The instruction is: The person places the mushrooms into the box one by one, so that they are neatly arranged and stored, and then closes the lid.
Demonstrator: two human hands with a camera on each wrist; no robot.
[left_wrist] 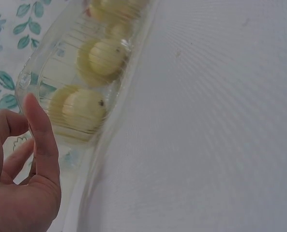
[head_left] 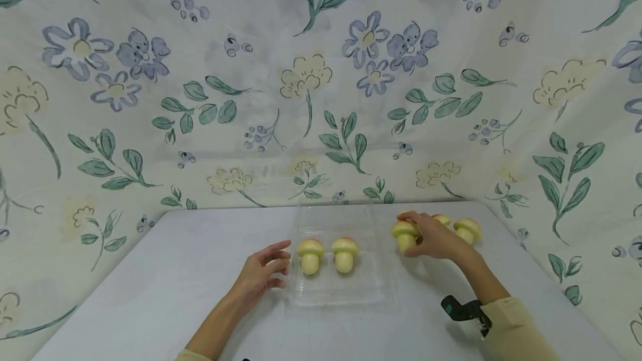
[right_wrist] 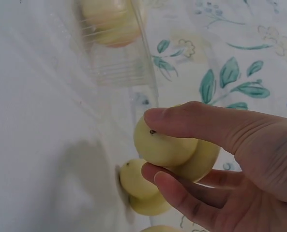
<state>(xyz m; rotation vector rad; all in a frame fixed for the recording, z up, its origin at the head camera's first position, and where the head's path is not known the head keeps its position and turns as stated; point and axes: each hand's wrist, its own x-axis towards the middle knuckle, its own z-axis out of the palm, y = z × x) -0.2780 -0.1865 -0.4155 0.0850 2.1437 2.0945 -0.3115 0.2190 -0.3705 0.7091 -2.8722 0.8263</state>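
Note:
A clear plastic container lies on the table with two toy mushrooms inside, the left one and the right one, yellow with a reddish cap. My left hand is at the container's left side, fingers loosely bent; in the left wrist view a fingertip overlaps the container's edge. Just right of the container, my right hand pinches a third toy mushroom by its stem between thumb and fingers. In the right wrist view the thumb lies across the pale stem.
Other toy mushrooms sit around and behind my right hand, one to its right and another partly hidden by it. The white table ends at a flowered cloth backdrop. A dark strap device is on the right wrist.

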